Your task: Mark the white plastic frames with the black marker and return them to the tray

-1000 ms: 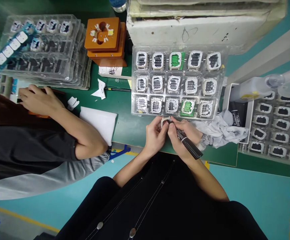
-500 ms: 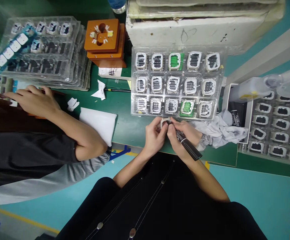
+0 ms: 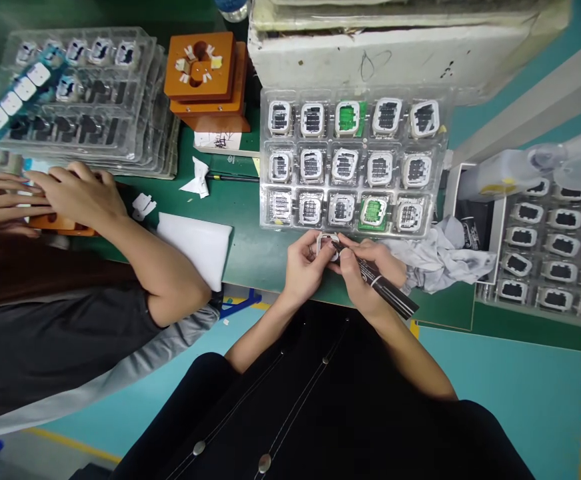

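part [image 3: 327,241] is pinched in left hand [image 3: 306,263] just near of tray [image 3: 270,223]; marker [image 3: 381,285] is gripped in right hand [image 3: 365,270], tip kept on part. hands nudged slightly far since 1 s ago; marking continues.

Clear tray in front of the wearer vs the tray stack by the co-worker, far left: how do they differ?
The front tray is a single layer; the left trays are stacked several deep. The front tray has every pocket filled, two parts green; the top left tray has parts along its top row and mostly dark pockets below. A strip of white squares lies across the left trays, none on the front tray. Both are clear plastic.
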{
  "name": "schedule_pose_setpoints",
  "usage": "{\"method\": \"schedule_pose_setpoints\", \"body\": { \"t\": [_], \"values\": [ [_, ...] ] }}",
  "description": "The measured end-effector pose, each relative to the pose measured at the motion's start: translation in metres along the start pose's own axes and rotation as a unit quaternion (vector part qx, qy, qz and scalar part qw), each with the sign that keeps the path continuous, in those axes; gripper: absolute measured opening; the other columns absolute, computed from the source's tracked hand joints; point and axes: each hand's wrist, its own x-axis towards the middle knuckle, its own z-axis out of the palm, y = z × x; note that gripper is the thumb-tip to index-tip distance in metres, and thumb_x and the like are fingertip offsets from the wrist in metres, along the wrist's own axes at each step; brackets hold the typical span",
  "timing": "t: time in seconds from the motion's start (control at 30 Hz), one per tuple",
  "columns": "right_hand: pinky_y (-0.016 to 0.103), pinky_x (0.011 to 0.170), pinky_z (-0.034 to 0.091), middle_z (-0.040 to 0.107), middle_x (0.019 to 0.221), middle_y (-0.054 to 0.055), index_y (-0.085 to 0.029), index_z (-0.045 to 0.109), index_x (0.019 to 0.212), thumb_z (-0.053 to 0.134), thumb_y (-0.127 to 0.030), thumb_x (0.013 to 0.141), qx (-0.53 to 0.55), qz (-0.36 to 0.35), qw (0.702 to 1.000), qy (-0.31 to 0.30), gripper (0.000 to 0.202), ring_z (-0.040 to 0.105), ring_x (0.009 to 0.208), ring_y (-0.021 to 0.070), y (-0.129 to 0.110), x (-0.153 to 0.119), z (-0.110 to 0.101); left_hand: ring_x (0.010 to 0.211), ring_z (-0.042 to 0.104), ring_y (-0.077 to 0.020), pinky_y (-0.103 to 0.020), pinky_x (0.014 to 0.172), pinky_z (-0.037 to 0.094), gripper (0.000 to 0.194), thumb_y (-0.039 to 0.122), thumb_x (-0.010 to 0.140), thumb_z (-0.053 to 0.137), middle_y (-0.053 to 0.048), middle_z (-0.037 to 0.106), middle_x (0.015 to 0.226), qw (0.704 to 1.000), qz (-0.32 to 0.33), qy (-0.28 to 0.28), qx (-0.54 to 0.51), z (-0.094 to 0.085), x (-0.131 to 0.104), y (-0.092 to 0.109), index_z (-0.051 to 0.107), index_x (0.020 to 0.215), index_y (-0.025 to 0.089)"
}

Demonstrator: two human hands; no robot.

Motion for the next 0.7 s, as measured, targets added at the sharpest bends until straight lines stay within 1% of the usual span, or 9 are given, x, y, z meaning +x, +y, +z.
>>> {"method": "schedule_pose_setpoints", "body": {
  "t": [0.07,0.23,0.33,0.5,0.6,0.7],
  "values": [
    [0.035,0.077,0.074,0.087,0.102,0.004,-0.026,0.073,0.100,0.076,-0.020,0.104,0.009,-0.005,1.000,0.000,0.008,0.088,0.098,0.0257,0.001,0.000,0.000,0.059,0.059,-0.0112,-0.022,0.049,0.045,0.044,0.060,0.092,0.091,0.000,0.071,0.074,1.000,-0.002,-0.002,-0.004,-0.001,0.000,0.000,0.075,0.090,0.018],
    [0.036,0.077,0.074,0.087,0.100,0.003,-0.027,0.075,0.099,0.078,-0.024,0.103,-0.044,-0.013,0.999,0.006,0.006,0.087,0.087,0.0228,0.000,0.002,0.000,0.065,0.059,-0.0121,-0.023,0.058,0.052,0.049,0.065,0.091,0.089,0.000,0.068,0.076,1.000,0.012,0.016,0.020,0.000,-0.001,-0.006,0.074,0.091,0.019],
    [0.036,0.077,0.074,0.086,0.096,0.002,-0.027,0.074,0.098,0.076,-0.021,0.103,-0.064,-0.025,0.998,0.001,0.008,0.086,0.086,0.0225,-0.001,0.003,0.001,0.066,0.056,-0.0121,-0.023,0.060,0.050,0.049,0.066,0.092,0.086,0.001,0.066,0.077,0.999,0.019,0.024,0.042,0.001,-0.002,-0.009,0.072,0.092,0.019],
    [0.036,0.079,0.073,0.085,0.093,0.001,-0.026,0.073,0.098,0.077,-0.017,0.103,-0.070,-0.041,0.997,-0.008,0.010,0.086,0.088,0.0220,-0.002,0.005,0.002,0.065,0.049,-0.0105,-0.022,0.059,0.045,0.043,0.060,0.096,0.084,0.002,0.060,0.076,0.998,0.031,0.023,0.048,0.001,-0.002,-0.011,0.071,0.091,0.019],
    [0.035,0.076,0.072,0.085,0.092,0.001,-0.026,0.073,0.097,0.077,-0.018,0.103,-0.070,-0.040,0.997,-0.006,0.010,0.085,0.085,0.0211,-0.001,0.005,0.003,0.066,0.048,-0.0105,-0.022,0.060,0.045,0.041,0.057,0.097,0.084,0.003,0.059,0.076,0.998,0.038,0.020,0.044,0.002,-0.002,-0.010,0.070,0.091,0.019],
    [0.037,0.074,0.073,0.085,0.092,0.001,-0.027,0.073,0.097,0.076,-0.019,0.104,-0.077,-0.039,0.996,-0.007,0.010,0.085,0.083,0.0220,0.000,0.005,0.003,0.066,0.048,-0.0110,-0.023,0.061,0.044,0.039,0.056,0.097,0.083,0.002,0.059,0.077,0.998,0.033,0.024,0.053,0.002,-0.003,-0.010,0.070,0.091,0.019]
  ]
}}
